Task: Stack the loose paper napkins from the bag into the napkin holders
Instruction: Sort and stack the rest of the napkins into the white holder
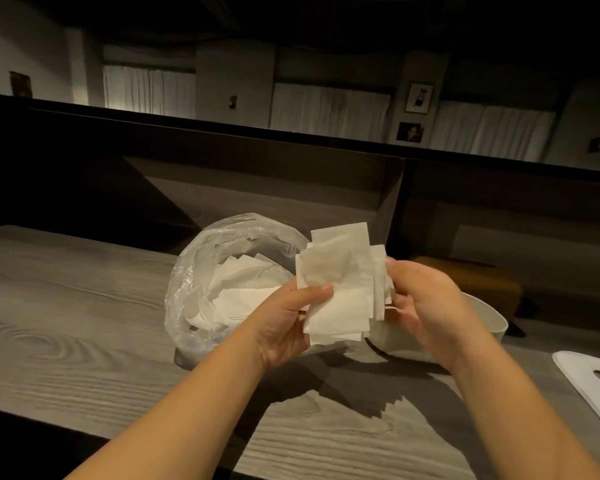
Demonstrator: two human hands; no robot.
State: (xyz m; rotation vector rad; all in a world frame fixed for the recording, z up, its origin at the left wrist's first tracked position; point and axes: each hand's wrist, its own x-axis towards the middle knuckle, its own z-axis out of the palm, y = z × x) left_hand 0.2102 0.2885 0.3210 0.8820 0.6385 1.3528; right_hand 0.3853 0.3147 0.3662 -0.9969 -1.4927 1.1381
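One plastic bag (201,289) — one white holder (489,327), one lid (589,379), two framed pictures (419,98).

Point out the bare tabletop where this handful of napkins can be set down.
Bare wood lies left of the plastic bag and along the near edge of the table. It is crowded on the right, between the white holder and the flat white lid.

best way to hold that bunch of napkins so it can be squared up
Grip the napkin bunch by its two side edges, one from each side, as the left hand and right hand do. The sheets are fanned and offset at the top, so holding the sides probably lets them be tapped level.
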